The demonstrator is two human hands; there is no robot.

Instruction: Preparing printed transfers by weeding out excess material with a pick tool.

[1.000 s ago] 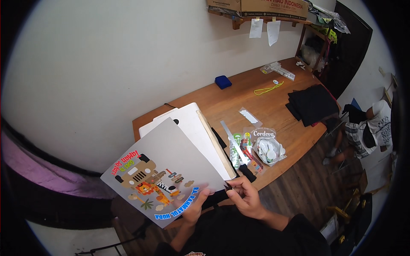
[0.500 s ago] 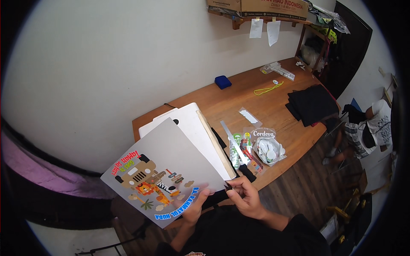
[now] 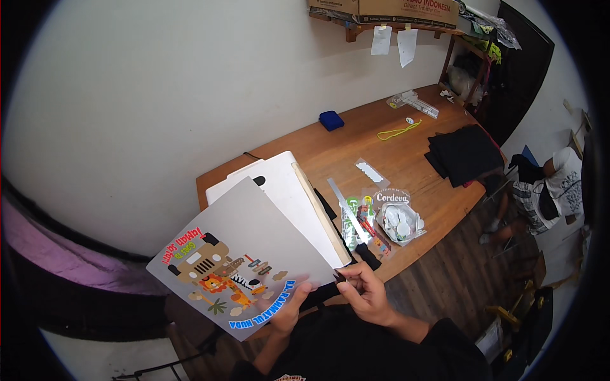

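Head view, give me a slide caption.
Left hand holds a printed grey sheet; right hand pinches its corner.

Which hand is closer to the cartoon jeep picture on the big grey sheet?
Left. The left hand grips the grey sheet's lower edge, just right of the jeep picture. The right hand pinches the sheet's far right corner, farther from the picture.

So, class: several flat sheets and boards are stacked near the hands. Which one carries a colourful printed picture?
The grey sheet held by the left hand, showing a cartoon jeep and animals. The white boards behind it on the table are plain.
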